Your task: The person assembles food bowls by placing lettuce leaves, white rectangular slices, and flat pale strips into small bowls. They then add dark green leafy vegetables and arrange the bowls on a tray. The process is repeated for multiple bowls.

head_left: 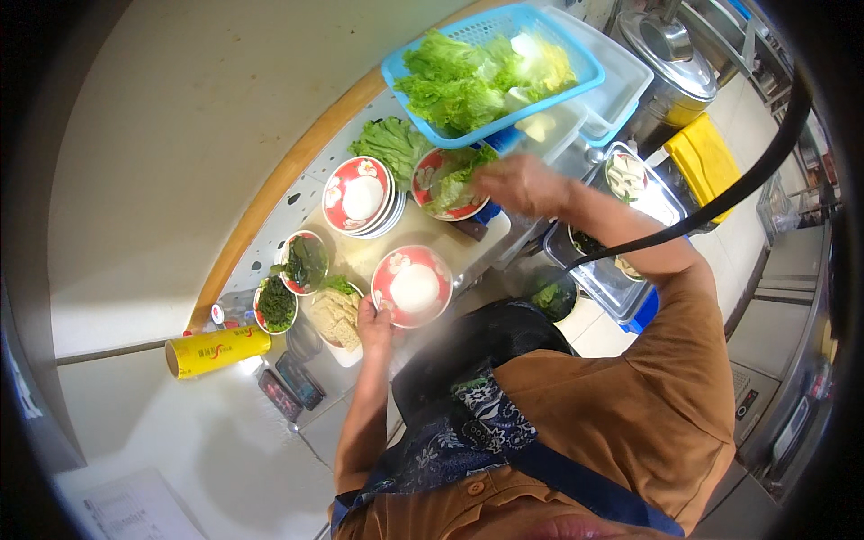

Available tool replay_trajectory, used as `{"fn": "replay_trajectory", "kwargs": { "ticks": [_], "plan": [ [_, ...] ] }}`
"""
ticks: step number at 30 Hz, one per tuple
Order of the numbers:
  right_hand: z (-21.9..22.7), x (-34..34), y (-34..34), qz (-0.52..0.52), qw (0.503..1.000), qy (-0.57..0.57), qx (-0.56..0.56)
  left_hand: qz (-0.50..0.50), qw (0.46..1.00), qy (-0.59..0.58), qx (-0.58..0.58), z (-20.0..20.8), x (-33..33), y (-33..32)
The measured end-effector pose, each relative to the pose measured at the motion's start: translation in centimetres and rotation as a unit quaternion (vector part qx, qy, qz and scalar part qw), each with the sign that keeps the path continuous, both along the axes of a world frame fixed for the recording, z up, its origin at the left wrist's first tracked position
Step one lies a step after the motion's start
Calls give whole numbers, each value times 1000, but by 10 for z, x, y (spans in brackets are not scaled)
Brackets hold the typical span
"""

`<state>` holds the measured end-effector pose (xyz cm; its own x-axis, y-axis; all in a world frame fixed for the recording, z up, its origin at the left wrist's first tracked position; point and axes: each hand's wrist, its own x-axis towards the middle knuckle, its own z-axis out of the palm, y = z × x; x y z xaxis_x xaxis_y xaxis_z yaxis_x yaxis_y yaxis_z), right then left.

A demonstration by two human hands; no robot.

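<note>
My left hand [374, 326] grips the rim of a red and white flower-patterned bowl [412, 286], which has nothing in it. Farther off, my right hand [520, 184] is closed on a lettuce leaf [457, 184] at a second red bowl [421, 187]; its fingertips are slightly blurred. Left of that bowl, a stack of matching bowls [356, 196] stands on the cutting board [360, 256]. Behind the stack lies a loose lettuce leaf [389, 144]. A light blue basket [445, 140] at the back holds torn lettuce [459, 81].
Near my left hand are a bowl of tan slices [335, 317] and two bowls of dark greens [304, 261]. A yellow roll [218, 351] and two phones [299, 380] lie farther left. On the right stand clear containers [621, 193], a yellow box [704, 162] and a lidded steel pot [670, 63].
</note>
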<state>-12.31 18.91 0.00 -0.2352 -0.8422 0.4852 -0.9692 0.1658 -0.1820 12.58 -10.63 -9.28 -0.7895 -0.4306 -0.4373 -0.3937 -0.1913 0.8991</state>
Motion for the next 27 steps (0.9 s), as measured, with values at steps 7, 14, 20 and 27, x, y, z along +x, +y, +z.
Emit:
{"fn": "replay_trajectory", "kwargs": {
  "ticks": [7, 14, 20, 27],
  "plan": [
    [45, -153, -52, -239, 966, 96, -5, 39, 999, -4, -10, -37, 6, 8],
    [29, -219, -92, -245, 945, 154, 151, 58, 998, -1, -5, -50, 9, 5],
    [32, -270, -70, -227, 963, 48, 139, 45, 998, -33, -24, -50, 16, 5],
    [102, -269, -39, -262, 964, -52, -7, -52, 982, -107, -148, -12, 30, 14]
  ]
}}
